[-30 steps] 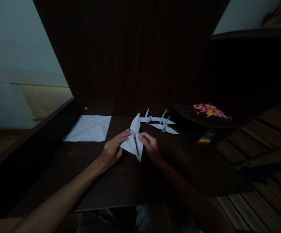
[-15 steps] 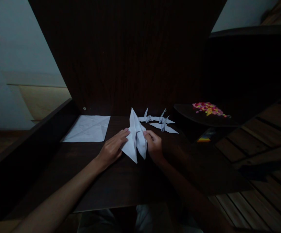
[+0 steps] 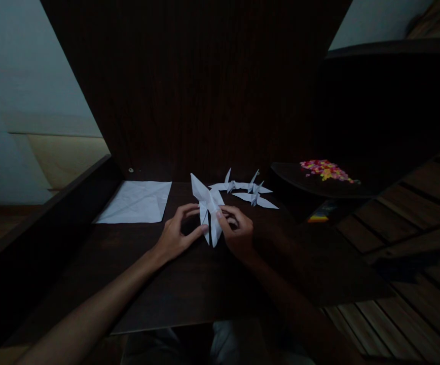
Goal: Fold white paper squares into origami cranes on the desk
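Between my hands is a partly folded white origami paper [image 3: 213, 215], its split points facing me and a broad flap pointing away to the upper left. My left hand [image 3: 178, 233] pinches its left edge, thumb on the near point and fingers behind. My right hand [image 3: 238, 229] grips the right edge, thumb on top near the middle and fingers curled underneath. Just behind it, three folded paper cranes [image 3: 255, 198] stand close together on the dark wooden desk [image 3: 159, 289].
A creased white paper sheet [image 3: 134, 202] lies at the desk's left, beside a raised side panel [image 3: 48, 223]. On the right, a dark curved shelf [image 3: 292, 177] bears a pile of small pink, red and yellow pieces [image 3: 328, 170]. A tall dark panel [image 3: 205, 91] rises behind.
The origami paper has been turned and looks narrower, its far flap now tilting left. My left fingers have shifted from lying on top to pinching the edge; my right thumb has moved inward.
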The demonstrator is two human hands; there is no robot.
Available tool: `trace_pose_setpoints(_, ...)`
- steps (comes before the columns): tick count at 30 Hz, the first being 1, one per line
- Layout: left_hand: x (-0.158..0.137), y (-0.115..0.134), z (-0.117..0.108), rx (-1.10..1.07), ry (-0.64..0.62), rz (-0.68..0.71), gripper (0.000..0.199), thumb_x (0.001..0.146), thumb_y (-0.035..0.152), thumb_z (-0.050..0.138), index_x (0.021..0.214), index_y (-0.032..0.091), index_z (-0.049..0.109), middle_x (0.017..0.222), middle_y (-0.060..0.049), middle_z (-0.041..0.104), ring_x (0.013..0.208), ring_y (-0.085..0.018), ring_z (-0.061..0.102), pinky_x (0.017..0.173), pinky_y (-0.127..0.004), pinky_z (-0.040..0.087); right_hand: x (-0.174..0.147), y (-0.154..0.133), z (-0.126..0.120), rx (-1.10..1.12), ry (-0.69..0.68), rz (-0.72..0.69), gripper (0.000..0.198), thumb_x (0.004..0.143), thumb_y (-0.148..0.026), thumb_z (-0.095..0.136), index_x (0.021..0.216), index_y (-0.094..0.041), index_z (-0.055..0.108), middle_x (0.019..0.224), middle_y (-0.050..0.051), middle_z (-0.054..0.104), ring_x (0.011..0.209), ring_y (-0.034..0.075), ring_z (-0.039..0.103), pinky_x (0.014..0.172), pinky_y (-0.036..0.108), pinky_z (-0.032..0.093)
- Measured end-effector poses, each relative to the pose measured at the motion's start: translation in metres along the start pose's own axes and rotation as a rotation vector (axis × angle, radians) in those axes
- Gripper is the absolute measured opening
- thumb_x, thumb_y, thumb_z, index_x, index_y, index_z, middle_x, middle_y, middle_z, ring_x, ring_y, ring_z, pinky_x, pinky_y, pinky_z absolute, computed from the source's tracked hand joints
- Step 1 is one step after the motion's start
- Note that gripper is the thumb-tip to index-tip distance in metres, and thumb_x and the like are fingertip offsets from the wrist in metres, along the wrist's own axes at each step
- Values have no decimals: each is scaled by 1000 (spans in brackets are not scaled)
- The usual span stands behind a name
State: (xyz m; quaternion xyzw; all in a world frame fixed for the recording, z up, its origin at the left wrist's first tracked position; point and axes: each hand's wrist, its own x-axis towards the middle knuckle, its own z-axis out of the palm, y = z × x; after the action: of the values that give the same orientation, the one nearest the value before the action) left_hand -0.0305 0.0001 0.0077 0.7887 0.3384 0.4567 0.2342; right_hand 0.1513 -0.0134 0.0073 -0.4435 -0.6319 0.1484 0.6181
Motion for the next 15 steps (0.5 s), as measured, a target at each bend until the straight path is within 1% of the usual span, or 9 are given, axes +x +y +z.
trace_pose_setpoints(3,2,-3,5,41,127,-46,47,76,32,71,116,20,49,108,-8,67,99,-22,67,88,-38,55,-3,3,2,32,13,17,22,81,-26,63,103,-21,62,87,5,71,76,17,69,61,27,56)
trace_pose_setpoints(6,3,-3,6,106,205,-53,38,75,33,71,107,19,55,99,-6,68,89,-20,69,82,-35,58,-6,6,4,46,-19,-21,24,81,-25,64,105,-21,61,88,6,72,76,17,70,62,27,58)
trace_pose_setpoints(10,5,1,3,154,231,-36,26,79,28,66,101,18,58,93,-5,70,82,-19,69,78,-34,58,-8,7,5,10,-37,-85,20,83,-24,63,102,-21,64,90,6,73,77,17,71,63,27,58)
trace_pose_setpoints(15,4,4,3,122,245,-87,18,83,24,58,100,18,59,93,-5,72,84,-19,69,80,-33,57,-6,2,4,1,-40,-120,19,83,-20,63,101,-21,66,90,5,73,77,16,70,63,26,57)
